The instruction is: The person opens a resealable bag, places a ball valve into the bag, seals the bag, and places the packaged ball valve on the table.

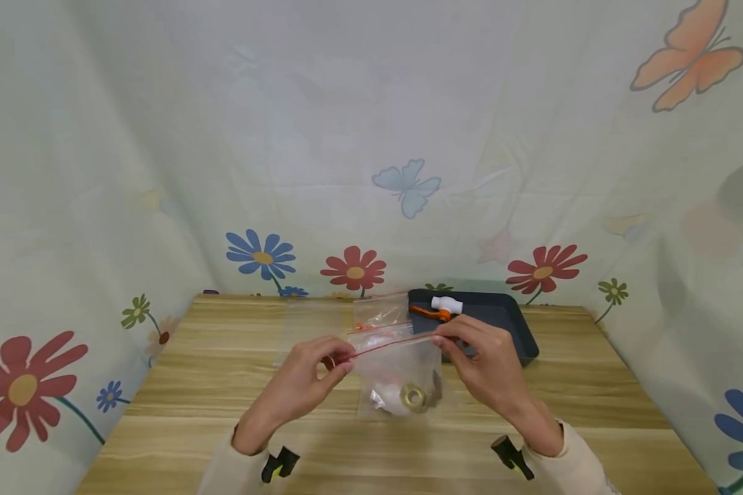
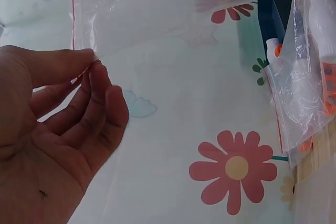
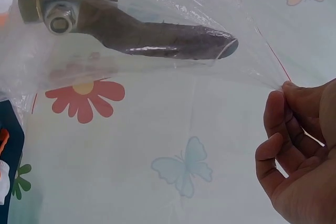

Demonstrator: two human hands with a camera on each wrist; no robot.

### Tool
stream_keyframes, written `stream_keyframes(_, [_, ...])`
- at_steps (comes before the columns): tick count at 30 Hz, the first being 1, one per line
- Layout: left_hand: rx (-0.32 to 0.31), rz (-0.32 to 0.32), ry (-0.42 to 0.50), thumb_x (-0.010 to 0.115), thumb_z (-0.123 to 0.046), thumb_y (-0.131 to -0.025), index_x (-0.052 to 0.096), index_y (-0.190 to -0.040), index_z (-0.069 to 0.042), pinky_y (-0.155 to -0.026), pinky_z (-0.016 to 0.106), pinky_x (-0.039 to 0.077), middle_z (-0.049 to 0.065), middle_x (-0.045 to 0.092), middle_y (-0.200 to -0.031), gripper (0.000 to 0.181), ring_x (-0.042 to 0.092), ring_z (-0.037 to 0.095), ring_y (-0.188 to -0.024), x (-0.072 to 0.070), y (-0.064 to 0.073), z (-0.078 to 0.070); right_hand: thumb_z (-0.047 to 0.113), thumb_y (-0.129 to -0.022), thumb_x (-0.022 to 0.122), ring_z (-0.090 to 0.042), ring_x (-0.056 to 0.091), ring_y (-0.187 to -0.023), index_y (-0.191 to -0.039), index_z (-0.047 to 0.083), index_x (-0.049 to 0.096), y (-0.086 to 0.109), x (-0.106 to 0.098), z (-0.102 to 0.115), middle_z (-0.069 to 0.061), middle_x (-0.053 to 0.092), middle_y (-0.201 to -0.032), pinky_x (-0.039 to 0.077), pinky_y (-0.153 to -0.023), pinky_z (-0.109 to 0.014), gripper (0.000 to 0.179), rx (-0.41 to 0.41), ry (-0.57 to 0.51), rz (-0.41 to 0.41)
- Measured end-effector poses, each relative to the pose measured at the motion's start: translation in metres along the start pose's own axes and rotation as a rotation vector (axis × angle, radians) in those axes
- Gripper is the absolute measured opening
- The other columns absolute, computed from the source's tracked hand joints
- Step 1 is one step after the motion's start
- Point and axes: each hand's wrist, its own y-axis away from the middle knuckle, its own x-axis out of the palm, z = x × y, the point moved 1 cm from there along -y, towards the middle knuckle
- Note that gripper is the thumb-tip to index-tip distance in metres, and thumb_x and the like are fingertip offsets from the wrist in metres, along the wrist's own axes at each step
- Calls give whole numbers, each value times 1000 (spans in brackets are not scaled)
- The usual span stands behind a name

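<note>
A clear zip bag (image 1: 390, 364) with a red seal line hangs above the table between both hands. My left hand (image 1: 306, 375) pinches the left end of its sealing edge between thumb and finger. At the opposite end, my right hand (image 1: 486, 357) pinches the same edge. Inside the bag is a brass ball valve (image 1: 413, 397). Its dark lever handle (image 3: 163, 39) and a hex nut (image 3: 59, 18) show through the plastic in the right wrist view. The left wrist view has my left hand (image 2: 63, 103) close up, thumb against the fingertips at the bag's edge.
A dark tray (image 1: 501, 320) stands at the back right, holding a white valve with an orange lever (image 1: 446, 306). Another zip bag (image 2: 302, 98) with white and orange contents lies beside the tray. A flat clear bag (image 1: 312, 323) lies farther left. Printed cloth (image 1: 347, 137) hangs behind the wooden table (image 1: 223, 364).
</note>
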Motion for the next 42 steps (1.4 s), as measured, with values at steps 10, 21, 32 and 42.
stream_keyframes(10, [-1,-96,11,72,-8,-88,70,-94,-15,-67,20,53,-5,67,-86,10,59,3,-75,-2,1,-2,7,-84,75,-3,57,-69,-88,9,74,0,0,-1,0,71,-85,43,-62,-12,5,13,-22,6])
stream_keyframes(21, [41,-108,27,71,-10,-89,69,-91,-16,-64,21,52,-7,64,-81,6,55,2,-71,2,1,-2,5,-83,76,-3,56,-69,-88,9,74,0,0,1,0,71,-84,44,-61,-14,7,14,-29,8])
stream_keyframes(32, [79,-103,12,67,-19,-92,69,-93,-15,-58,23,47,-7,63,-83,4,52,3,-73,10,-3,-4,1,-82,76,-3,56,-68,-89,10,73,3,4,2,0,71,-85,44,-59,-14,11,9,-36,14])
stream_keyframes(42, [86,-98,8,68,-14,-92,67,-97,-13,-66,21,49,-6,62,-84,4,52,2,-75,12,-3,-7,-2,-80,76,-5,59,-69,-89,10,73,2,5,5,0,72,-85,44,-56,-19,16,27,-46,21])
